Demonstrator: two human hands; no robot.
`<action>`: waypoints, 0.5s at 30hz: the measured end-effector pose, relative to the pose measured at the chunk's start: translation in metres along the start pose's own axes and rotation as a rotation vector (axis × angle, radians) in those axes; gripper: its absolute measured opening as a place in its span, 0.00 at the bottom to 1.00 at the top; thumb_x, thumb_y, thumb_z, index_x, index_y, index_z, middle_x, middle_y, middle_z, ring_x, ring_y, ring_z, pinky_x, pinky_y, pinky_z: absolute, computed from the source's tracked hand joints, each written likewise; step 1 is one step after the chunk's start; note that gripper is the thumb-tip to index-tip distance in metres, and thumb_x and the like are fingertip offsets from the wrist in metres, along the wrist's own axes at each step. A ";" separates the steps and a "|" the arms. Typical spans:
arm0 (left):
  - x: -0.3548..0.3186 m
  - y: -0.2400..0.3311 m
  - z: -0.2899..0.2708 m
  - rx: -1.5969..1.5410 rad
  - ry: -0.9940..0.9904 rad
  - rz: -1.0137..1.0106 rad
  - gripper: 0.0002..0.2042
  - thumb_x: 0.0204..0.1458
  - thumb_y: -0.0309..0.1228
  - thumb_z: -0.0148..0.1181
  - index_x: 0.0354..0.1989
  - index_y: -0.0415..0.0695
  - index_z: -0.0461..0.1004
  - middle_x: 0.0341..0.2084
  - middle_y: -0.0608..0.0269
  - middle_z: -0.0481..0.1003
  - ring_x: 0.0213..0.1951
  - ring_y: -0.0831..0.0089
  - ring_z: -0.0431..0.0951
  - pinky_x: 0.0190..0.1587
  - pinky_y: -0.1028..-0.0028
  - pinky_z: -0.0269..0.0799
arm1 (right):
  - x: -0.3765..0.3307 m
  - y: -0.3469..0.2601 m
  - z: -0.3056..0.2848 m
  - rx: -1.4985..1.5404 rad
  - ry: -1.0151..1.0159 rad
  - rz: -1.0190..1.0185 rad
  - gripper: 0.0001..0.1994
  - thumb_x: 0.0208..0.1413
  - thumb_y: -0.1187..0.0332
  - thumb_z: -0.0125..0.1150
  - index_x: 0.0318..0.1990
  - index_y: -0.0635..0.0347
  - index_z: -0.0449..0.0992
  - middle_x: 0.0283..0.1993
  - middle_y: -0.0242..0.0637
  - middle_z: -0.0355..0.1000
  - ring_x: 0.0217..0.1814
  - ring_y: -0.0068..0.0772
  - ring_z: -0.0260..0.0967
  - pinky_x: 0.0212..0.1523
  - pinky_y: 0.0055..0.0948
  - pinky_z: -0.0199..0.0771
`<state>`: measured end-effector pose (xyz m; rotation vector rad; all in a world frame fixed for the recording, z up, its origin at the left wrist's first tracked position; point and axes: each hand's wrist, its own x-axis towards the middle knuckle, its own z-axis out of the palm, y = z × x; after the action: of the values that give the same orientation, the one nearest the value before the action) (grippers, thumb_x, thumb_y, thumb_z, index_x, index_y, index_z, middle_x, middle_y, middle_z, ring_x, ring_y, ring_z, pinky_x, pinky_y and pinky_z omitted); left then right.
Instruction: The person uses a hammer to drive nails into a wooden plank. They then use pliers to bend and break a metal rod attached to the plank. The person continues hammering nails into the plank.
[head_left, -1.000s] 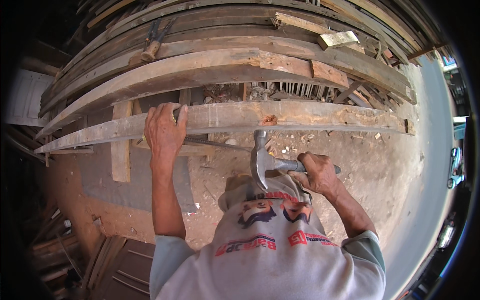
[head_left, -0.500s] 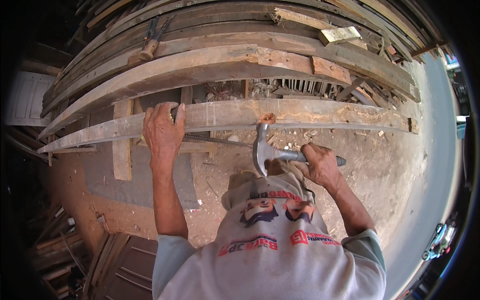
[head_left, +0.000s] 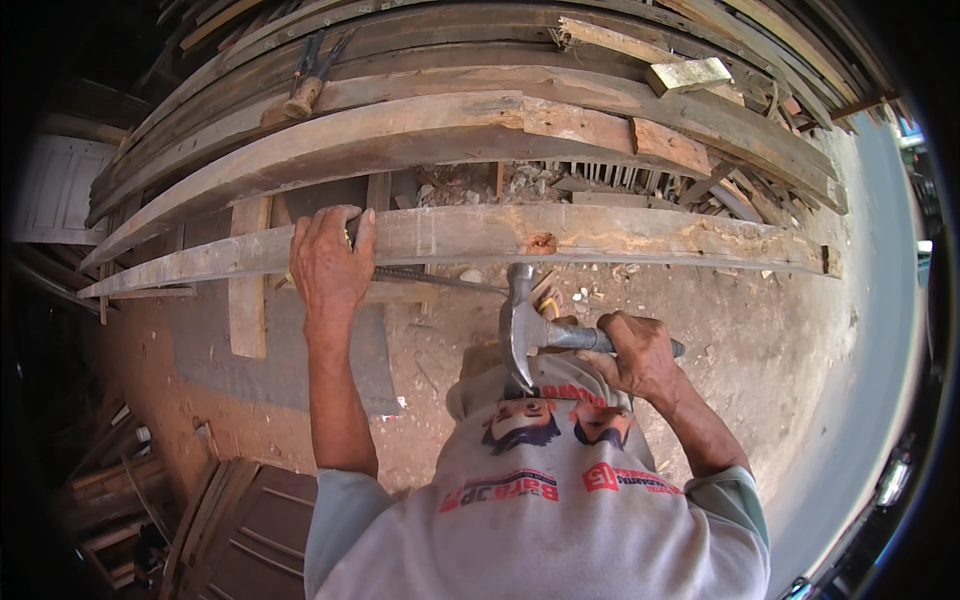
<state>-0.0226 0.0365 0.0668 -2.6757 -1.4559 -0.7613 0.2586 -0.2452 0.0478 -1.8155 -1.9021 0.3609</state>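
Observation:
A long weathered wooden beam point(head_left: 460, 232) runs across in front of me, with a reddish, splintered hollow point(head_left: 541, 243) in its side. My left hand point(head_left: 332, 262) is closed over the beam, left of its middle. Something small, dark and yellowish shows between thumb and forefinger; I cannot make out what it is. A thin ribbed metal rod point(head_left: 440, 281) sticks out to the right from beside that hand, below the beam. My right hand point(head_left: 640, 352) is wrapped round the grey handle of a claw hammer point(head_left: 520, 325). The hammer's head hangs below the hollow, apart from the beam, close to my shirt.
Beyond lie more long beams point(head_left: 400, 125) and stacked planks. A wooden-handled tool point(head_left: 303, 98) and a short wood block point(head_left: 690, 75) rest on them. A board point(head_left: 248, 290) crosses under the beam. Dark sheeting point(head_left: 290, 360) covers ground at left; a road point(head_left: 870, 330) runs at right.
The hammer has come down and toward my body, away from the beam. My left hand keeps its place on the beam. The whole view has shifted slightly.

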 end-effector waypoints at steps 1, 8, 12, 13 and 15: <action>-0.001 -0.001 0.000 0.009 0.017 -0.002 0.10 0.56 0.35 0.68 0.38 0.40 0.82 0.37 0.51 0.82 0.41 0.51 0.78 0.48 0.56 0.73 | 0.001 0.001 -0.004 0.022 0.000 -0.091 0.22 0.59 0.47 0.67 0.36 0.59 0.72 0.25 0.40 0.70 0.25 0.46 0.74 0.27 0.40 0.76; -0.002 0.001 -0.001 -0.006 -0.025 -0.022 0.10 0.58 0.35 0.67 0.39 0.40 0.81 0.37 0.51 0.82 0.42 0.49 0.79 0.50 0.56 0.72 | -0.005 0.022 0.009 -0.086 -0.047 0.134 0.22 0.58 0.49 0.69 0.37 0.61 0.74 0.27 0.44 0.73 0.26 0.50 0.76 0.28 0.43 0.77; 0.002 0.004 -0.001 -0.002 -0.021 -0.031 0.10 0.58 0.34 0.67 0.39 0.39 0.81 0.37 0.52 0.82 0.42 0.50 0.79 0.49 0.56 0.72 | -0.002 0.005 -0.011 0.093 -0.024 0.208 0.21 0.56 0.52 0.73 0.39 0.62 0.74 0.28 0.45 0.75 0.26 0.49 0.77 0.28 0.42 0.77; 0.000 0.005 -0.002 0.021 -0.026 -0.042 0.10 0.58 0.34 0.67 0.39 0.39 0.81 0.37 0.52 0.82 0.42 0.50 0.79 0.49 0.57 0.72 | -0.003 0.003 -0.016 0.128 -0.021 0.237 0.21 0.56 0.52 0.73 0.39 0.62 0.74 0.27 0.45 0.74 0.26 0.49 0.77 0.28 0.42 0.76; 0.002 0.007 -0.004 0.030 -0.025 -0.051 0.09 0.57 0.33 0.67 0.39 0.39 0.81 0.38 0.52 0.82 0.42 0.51 0.79 0.49 0.57 0.73 | 0.001 -0.002 -0.031 0.205 -0.008 0.317 0.21 0.57 0.53 0.73 0.42 0.62 0.74 0.25 0.44 0.73 0.25 0.46 0.76 0.27 0.40 0.75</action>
<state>-0.0182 0.0327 0.0729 -2.6451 -1.5344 -0.7057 0.2727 -0.2487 0.0755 -1.9738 -1.5166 0.6471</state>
